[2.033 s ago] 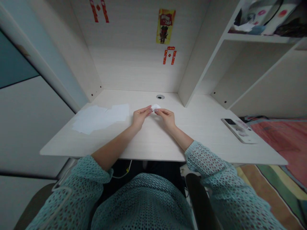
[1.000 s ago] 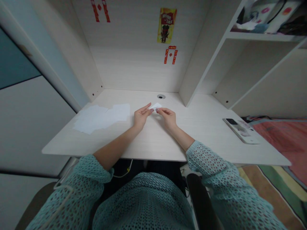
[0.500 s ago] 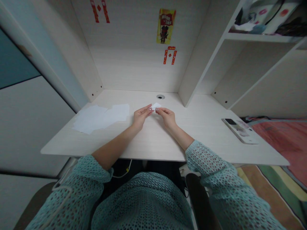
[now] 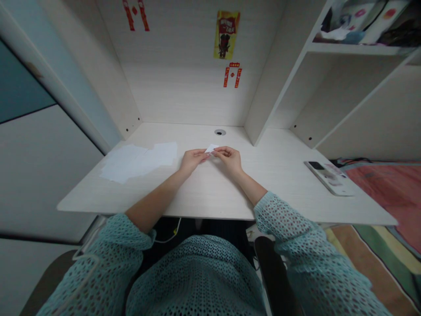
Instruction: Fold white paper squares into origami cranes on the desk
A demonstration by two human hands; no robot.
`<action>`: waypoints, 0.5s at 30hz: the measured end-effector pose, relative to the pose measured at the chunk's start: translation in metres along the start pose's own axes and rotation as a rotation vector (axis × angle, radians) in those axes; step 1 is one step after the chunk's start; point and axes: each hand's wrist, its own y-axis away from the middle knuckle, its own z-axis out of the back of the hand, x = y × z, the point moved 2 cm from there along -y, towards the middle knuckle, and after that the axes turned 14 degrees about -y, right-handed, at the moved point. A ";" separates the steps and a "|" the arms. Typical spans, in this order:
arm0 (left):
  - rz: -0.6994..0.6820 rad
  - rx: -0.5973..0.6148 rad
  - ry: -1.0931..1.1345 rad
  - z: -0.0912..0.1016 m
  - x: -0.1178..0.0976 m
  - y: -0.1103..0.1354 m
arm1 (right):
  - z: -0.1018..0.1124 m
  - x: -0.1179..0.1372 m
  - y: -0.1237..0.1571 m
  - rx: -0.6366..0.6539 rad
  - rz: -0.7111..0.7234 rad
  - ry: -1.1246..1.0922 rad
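Observation:
A small folded piece of white paper point(image 4: 211, 148) is held just above the desk, toward its back middle. My left hand point(image 4: 191, 160) pinches it from the left, thumb and fingers closed on its edge. From the right, my right hand point(image 4: 229, 158) grips the near right edge between thumb and forefinger. The fingertips of both hands almost meet and cover the paper's lower part. Further left, several loose white sheets of paper point(image 4: 138, 161) lie flat and overlapping on the desk.
The white desk point(image 4: 210, 197) has a round cable hole point(image 4: 220, 132) near its back panel. A phone point(image 4: 329, 178) lies at the right. An upright divider point(image 4: 263, 109) stands behind my right hand. A dark armrest point(image 4: 271, 267) is below the desk edge.
My left hand has shifted slightly left and down, its fingers lying flatter. The folded paper has turned a little and moved slightly left; my right hand stays on it.

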 end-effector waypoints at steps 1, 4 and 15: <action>0.006 -0.001 -0.003 0.000 0.000 0.000 | 0.000 0.000 0.000 0.003 0.004 0.004; 0.015 0.010 0.018 0.000 0.000 0.001 | 0.001 -0.001 -0.001 -0.005 0.017 0.018; 0.018 0.047 0.044 -0.004 0.007 -0.002 | 0.004 0.001 -0.001 -0.007 0.116 0.154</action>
